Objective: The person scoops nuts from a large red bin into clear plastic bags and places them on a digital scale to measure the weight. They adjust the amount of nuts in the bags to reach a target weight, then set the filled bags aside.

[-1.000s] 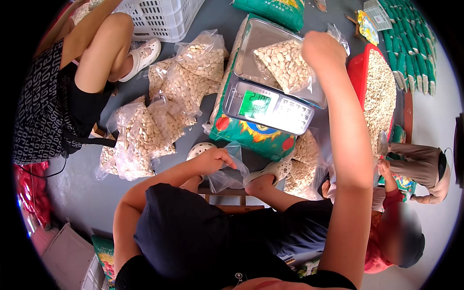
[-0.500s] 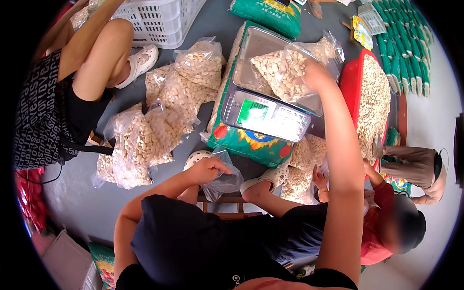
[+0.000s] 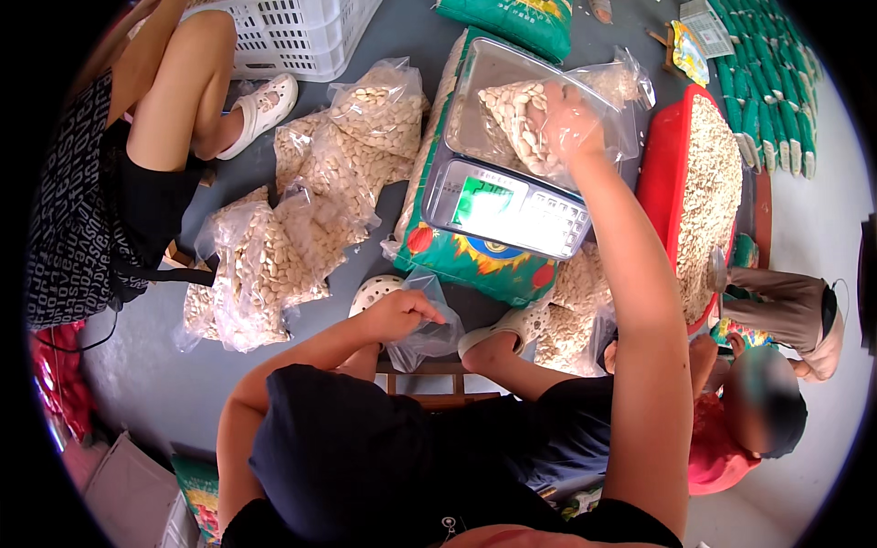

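Note:
On the tray of a digital scale (image 3: 507, 205) lies a clear plastic bag of pale, flat seeds (image 3: 521, 128) that look like pumpkin seeds. My right hand (image 3: 575, 123) is at the mouth of this bag, seen through the plastic. Its fingers are curled, and whatever they hold cannot be made out. The scale rests on a filled green sack (image 3: 466, 265). Low in front of me, my left hand (image 3: 406, 315) is closed on a crumpled clear plastic bag (image 3: 431, 333) with nothing visible in it.
Filled seed bags (image 3: 256, 274) cover the floor to the left. A red tub (image 3: 671, 155) heaped with seeds stands right. Another person's leg (image 3: 178, 100) and a white crate (image 3: 301, 41) are at upper left. A person in red (image 3: 717, 447) sits at lower right; green packets (image 3: 767, 91) lie beyond.
My right hand has moved up and left, further into the bag on the scale. The scale's display has changed. My left hand keeps hold of the clear bag, and the person in red has shifted.

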Demonstrator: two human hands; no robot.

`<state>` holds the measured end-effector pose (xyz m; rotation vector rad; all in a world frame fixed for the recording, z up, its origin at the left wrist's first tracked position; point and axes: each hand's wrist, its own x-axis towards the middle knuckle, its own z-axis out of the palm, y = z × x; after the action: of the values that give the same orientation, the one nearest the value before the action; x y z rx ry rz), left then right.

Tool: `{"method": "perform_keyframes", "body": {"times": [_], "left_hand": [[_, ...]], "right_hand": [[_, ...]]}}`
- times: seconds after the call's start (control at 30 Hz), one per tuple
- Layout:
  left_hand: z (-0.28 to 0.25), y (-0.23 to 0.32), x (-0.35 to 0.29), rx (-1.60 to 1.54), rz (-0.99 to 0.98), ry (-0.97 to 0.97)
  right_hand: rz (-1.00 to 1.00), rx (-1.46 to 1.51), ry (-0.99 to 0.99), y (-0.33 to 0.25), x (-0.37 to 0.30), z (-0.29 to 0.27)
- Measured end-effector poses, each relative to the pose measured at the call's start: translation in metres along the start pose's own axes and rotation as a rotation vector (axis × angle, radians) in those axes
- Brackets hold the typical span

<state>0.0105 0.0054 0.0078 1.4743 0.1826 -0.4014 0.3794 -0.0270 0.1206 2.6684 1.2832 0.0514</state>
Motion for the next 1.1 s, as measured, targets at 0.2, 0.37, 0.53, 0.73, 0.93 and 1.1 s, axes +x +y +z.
{"method": "perform_keyframes", "body": {"times": [0.2, 0.37, 0.53, 0.73, 0.93, 1.1], "left_hand": [[0.007, 0.000, 0.004, -0.065, -0.023, -0.056], [0.007, -0.012, 0.010, -0.355, -0.164, -0.093], [0.017, -0.024, 0.019, -0.535, -0.202, -0.064], [0.018, -0.024, 0.015, -0.668, -0.287, 0.032], [0.023, -0.026, 0.017, -0.702, -0.181, -0.093], [0.030, -0.004, 0.015, -0.217, 0.049, -0.369]], "right_hand": [[0.049, 0.063, -0.100, 0.024, 0.030, -0.007], [0.175, 0.318, 0.180, 0.034, 0.027, -0.018], [0.339, 0.838, 0.105, 0.049, -0.016, -0.065], [0.473, 1.639, -0.220, 0.001, -0.135, -0.092], [0.648, 1.419, -1.334, -0.059, -0.236, 0.040], [0.706, 1.404, -1.620, -0.111, -0.253, 0.143]]}}
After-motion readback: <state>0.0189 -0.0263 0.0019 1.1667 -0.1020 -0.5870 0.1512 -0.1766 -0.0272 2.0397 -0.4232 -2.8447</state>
